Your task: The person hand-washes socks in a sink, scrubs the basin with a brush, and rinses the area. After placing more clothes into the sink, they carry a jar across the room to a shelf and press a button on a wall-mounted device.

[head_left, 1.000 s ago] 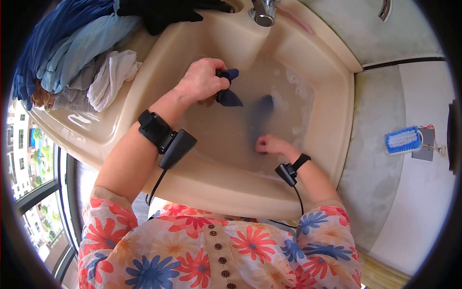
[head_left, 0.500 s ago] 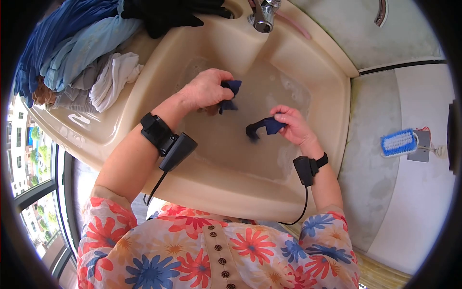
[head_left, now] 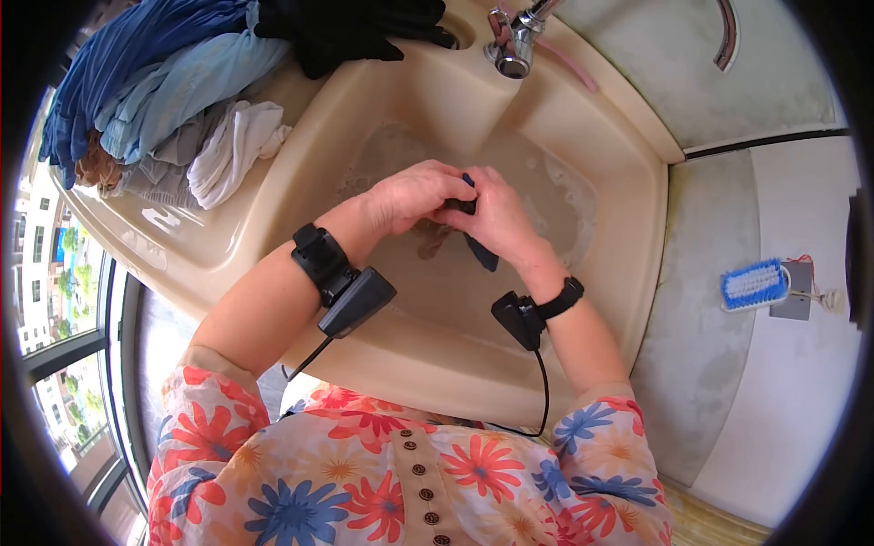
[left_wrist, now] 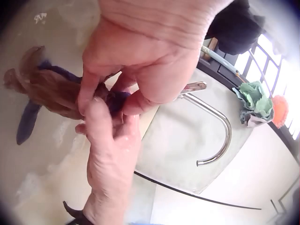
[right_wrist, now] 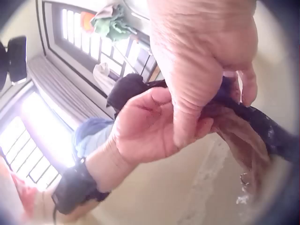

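Note:
Over the murky water of the basin, both hands meet around a wet, thin cloth. My left hand (head_left: 414, 196) pinches it between thumb and fingers from the left. My right hand (head_left: 501, 218) grips it from the other side, its fingertips touching the left hand's. A navy part (head_left: 482, 255) of the cloth hangs below the right hand. The left wrist view shows a crumpled brown part (left_wrist: 54, 93) and a narrow navy end (left_wrist: 29, 123) trailing toward the water. Fingers hide the middle of the cloth, where brown and navy come together.
A beige sink basin (head_left: 628, 237) surrounds the hands, with a chrome tap (head_left: 514, 59) at its back. Blue, grey and white clothes (head_left: 228, 150) are heaped on the left ledge, with a black garment (head_left: 337, 36) behind. A blue-and-white brush (head_left: 756, 285) sits at right.
My right hand has lifted a navy end out of the water and brought it left and up to my left hand. My left hand has shifted slightly right, still holding the cloth.

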A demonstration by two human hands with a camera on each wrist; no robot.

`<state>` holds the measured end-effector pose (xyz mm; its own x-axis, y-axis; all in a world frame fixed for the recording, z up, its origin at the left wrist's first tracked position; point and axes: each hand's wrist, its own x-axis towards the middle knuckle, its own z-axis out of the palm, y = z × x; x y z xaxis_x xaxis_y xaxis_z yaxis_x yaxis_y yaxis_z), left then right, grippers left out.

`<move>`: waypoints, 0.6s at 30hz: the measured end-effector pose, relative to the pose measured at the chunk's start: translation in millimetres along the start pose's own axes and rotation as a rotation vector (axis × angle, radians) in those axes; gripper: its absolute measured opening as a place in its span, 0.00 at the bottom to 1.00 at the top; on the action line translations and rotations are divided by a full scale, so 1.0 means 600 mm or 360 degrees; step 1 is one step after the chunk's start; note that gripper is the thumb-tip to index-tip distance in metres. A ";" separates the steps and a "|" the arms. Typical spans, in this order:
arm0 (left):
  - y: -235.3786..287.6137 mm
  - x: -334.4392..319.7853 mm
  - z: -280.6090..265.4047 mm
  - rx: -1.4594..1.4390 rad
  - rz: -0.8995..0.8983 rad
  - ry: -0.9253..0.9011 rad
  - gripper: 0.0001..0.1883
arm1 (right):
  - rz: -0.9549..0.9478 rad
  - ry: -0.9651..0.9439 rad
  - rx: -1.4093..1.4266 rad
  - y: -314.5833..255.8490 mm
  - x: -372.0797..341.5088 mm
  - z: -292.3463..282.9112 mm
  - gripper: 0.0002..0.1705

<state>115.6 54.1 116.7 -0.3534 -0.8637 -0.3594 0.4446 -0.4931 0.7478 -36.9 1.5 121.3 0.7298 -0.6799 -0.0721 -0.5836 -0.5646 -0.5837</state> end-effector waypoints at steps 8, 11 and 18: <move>-0.004 0.009 -0.052 0.1044 -0.0012 0.0256 0.24 | 0.0081 -0.0074 -0.0153 0.156 -0.028 0.091 0.17; 0.003 0.005 -0.051 0.0947 -0.0126 0.0294 0.25 | 0.0401 -0.0193 -0.0308 0.231 -0.057 0.137 0.14; -0.026 0.029 -0.027 0.0414 -0.0471 0.0536 0.28 | 0.0630 0.0284 0.0409 0.128 0.007 0.085 0.14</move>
<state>116.0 45.2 89.7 -0.1293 -0.6979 -0.7044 0.1311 -0.7162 0.6855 -60.2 -20.9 35.1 0.3852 -0.9005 -0.2019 -0.6803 -0.1292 -0.7215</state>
